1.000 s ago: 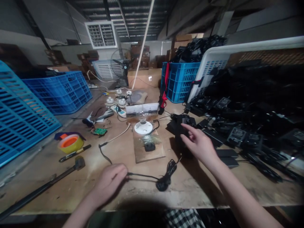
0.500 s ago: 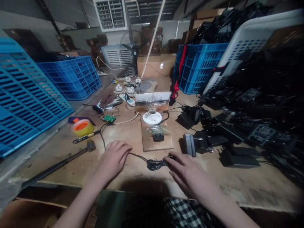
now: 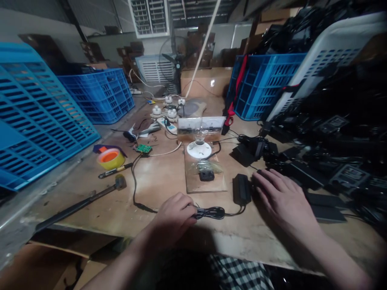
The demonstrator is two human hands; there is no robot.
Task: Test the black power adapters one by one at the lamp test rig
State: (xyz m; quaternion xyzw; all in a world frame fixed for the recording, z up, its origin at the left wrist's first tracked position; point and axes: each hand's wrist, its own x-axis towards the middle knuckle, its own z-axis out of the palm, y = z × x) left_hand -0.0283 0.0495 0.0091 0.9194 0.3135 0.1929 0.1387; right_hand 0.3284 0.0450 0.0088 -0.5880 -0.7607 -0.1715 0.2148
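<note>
My left hand [image 3: 174, 213] is curled at the front of the wooden bench [image 3: 157, 185], fingers closed on the thin black cable [image 3: 208, 212] right beside its coiled bundle. That cable runs to a black power adapter [image 3: 241, 188] standing on the bench. My right hand [image 3: 284, 199] lies just right of the adapter, palm down with fingers spread flat over a dark adapter underneath. A small wooden board [image 3: 203, 177] with a white lamp holder [image 3: 198, 149] and a black socket sits just beyond the hands.
A big heap of black adapters [image 3: 338, 153] and a tilted white crate [image 3: 326, 52] fill the right. Blue crates stand at the left [image 3: 39, 121] and back [image 3: 260, 84]. A hammer [image 3: 84, 203], yellow tape roll [image 3: 111, 158], pen, circuit board [image 3: 143, 148] and power strip lie at left.
My left hand slid right along the cable to the coiled bundle. My right hand left the bundle and moved right to lie beside the adapter, which now stands closer to the board.
</note>
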